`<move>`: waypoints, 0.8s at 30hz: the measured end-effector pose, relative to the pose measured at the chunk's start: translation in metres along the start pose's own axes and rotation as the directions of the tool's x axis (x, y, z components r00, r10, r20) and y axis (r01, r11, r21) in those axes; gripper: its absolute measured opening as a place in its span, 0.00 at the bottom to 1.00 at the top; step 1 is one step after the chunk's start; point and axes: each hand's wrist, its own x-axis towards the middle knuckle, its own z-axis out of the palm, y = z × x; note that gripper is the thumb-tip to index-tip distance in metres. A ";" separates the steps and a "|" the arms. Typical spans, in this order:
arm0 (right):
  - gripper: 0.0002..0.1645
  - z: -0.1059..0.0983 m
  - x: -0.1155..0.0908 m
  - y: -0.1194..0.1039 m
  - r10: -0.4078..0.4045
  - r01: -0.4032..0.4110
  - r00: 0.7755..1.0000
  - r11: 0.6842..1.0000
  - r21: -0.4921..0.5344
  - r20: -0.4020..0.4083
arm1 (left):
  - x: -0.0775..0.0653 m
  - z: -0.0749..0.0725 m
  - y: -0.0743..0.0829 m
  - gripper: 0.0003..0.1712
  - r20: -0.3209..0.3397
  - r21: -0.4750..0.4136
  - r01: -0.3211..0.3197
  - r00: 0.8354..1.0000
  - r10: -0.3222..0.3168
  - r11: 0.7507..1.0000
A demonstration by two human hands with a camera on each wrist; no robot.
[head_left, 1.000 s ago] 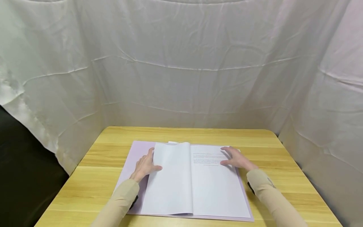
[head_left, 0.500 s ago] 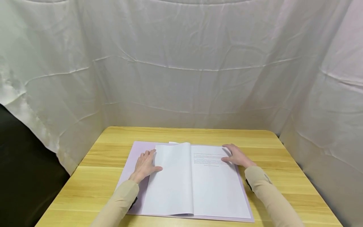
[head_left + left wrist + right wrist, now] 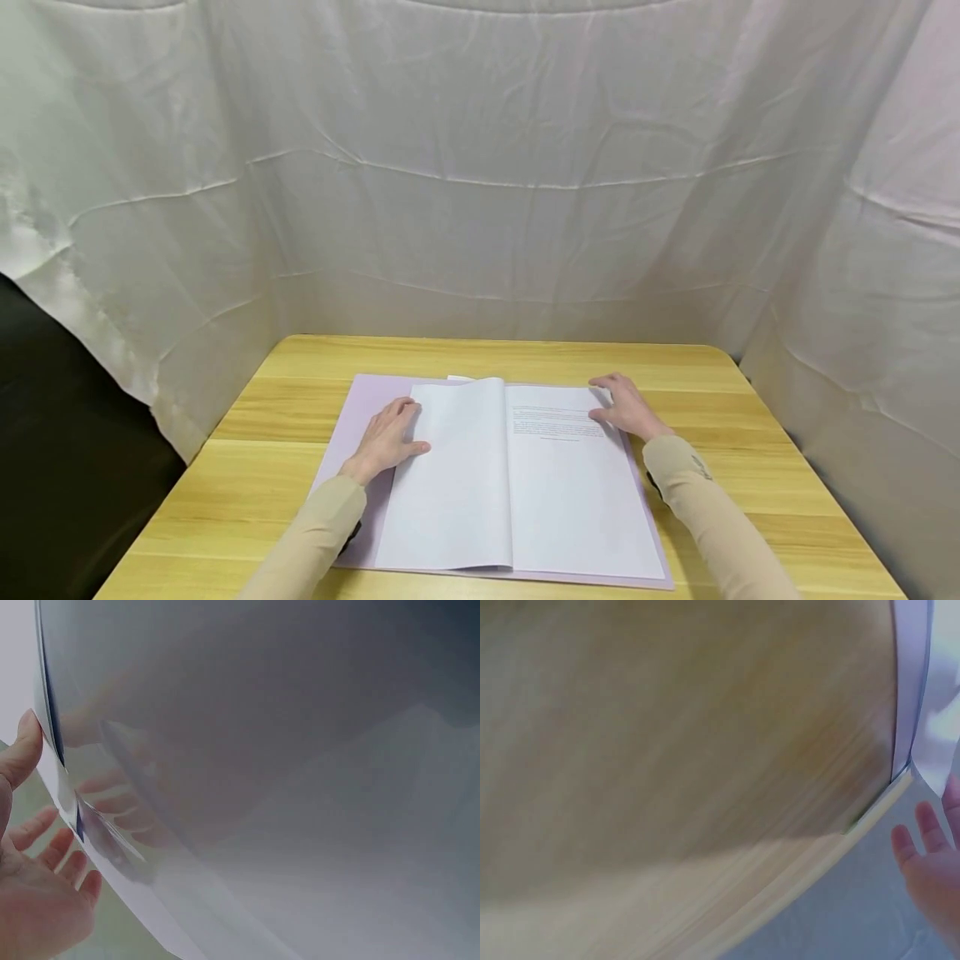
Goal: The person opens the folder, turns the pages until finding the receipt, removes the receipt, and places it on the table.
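A document folder with a lilac cover lies spread out on the table. Its left page is blank white and bows up a little by the fold; the right page carries a few lines of print near its top. At the left page's outer edge is my left hand, thumb on the page and fingers spread loosely. In the left wrist view the glossy sleeve mirrors that hand. My right hand is at the right page's top outer corner, thumb and forefinger apart. In the right wrist view a sheet corner lifts beside its fingers.
The wooden table extends on both sides of the folder. Pale cloth hangs behind and along both sides. A dark area shows at the far left. A strip of white paper sticks out at the folder's top edge.
My right hand has shifted slightly up the right page's outer edge to its top corner. The left hand has moved only a little, its fingers drawing nearer the page. Both pages lie as before.
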 end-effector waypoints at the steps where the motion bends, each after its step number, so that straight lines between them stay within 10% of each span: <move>1: 0.34 0.000 0.001 0.000 0.002 -0.002 1.000 1.000 -0.003 -0.001 | 0.000 0.000 -0.001 0.39 0.007 -0.003 -0.014 1.000 0.014 1.000; 24: 0.16 -0.004 0.008 -0.002 0.131 -0.130 0.989 0.991 0.018 -0.070 | -0.004 -0.008 -0.007 0.40 0.214 -0.054 -0.048 0.975 0.059 0.997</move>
